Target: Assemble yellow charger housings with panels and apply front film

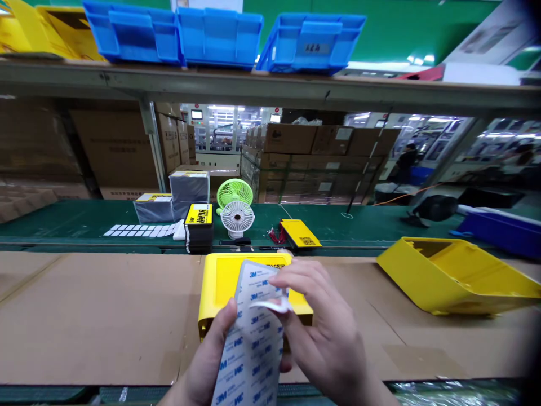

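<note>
We note a sheet of 3M adhesive backing (249,344) at lower centre of the frame, held upright over the near edge of a yellow plastic housing (220,282) that lies flat on the cardboard-covered bench (97,316).

Left hand (211,361): closed on the sheet from below, thumb pressed on its face. Right hand (325,332): fingertips pinched on a small white piece (276,305) curling off the sheet's right edge.

Progress, as we judge it: the white piece is partly lifted, not yet free of the sheet. No pad is visible on the housing's top face, so the sticking step seems not yet done; the near part of the housing is hidden behind the hands.

Further out: a second yellow housing (456,276) lies open at right of frame, well apart. Beyond the bench edge, on the green belt (63,220), sit a yellow-labelled black stack (198,225), a white fan (237,219) with a green fan (234,193) just behind, a flat yellow plate (301,233), and rows of small white pads (139,230) at centre left. Blue bins (220,36) line the shelf along the top of the frame.
</note>
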{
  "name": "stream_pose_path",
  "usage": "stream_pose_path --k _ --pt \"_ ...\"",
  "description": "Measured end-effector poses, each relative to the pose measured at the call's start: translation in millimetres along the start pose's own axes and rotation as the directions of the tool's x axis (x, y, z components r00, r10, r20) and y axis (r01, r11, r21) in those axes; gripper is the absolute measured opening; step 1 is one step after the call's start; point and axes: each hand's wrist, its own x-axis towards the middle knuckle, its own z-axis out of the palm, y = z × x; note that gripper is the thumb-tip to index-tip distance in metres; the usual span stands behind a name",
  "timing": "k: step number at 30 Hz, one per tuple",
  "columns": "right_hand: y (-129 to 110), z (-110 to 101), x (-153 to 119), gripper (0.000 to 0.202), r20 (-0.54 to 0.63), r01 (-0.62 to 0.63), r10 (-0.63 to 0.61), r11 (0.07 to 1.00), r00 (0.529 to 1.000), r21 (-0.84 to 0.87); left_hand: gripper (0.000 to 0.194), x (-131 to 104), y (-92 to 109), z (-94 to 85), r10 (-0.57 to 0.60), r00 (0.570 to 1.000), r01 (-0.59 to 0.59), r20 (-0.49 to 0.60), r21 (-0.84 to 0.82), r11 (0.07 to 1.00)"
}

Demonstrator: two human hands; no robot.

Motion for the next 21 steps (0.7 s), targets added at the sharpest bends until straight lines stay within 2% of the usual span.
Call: stream_pose_path --k 2,7,14,18,21 --pt "-1 2 3 0.020 0.049 -0.010 0.013 0.998 0.999 -0.063 0.073 0 -5 2.4 0.041 0.999 -0.040 -0.013 0.080 0.996" --pt "-7 0 6 0.017 0.020 -0.046 0.049 0.989 0.999 -0.139 0.065 0 -8 7.3 0.225 0.973 -0.195 -0.059 0.323 0.926" --pt "-9 -5 8 0.011 0.056 -0.124 0.127 0.990 0.990 -0.065 0.061 -4 -1 13.6 0.218 0.973 -0.145 -0.075 0.535 0.832" --pt "-7 -5 7 0.004 0.103 -0.167 0.169 0.986 0.980 -0.028 0.059 -4 -4 15.1 0.222 0.971 -0.146 -0.092 0.508 0.849" --pt "-9 -5 5 0.006 0.073 -0.111 0.115 0.992 0.991 -0.060 0.062 -1 -6 13.0 0.159 0.978 -0.108 -0.134 0.329 0.938"
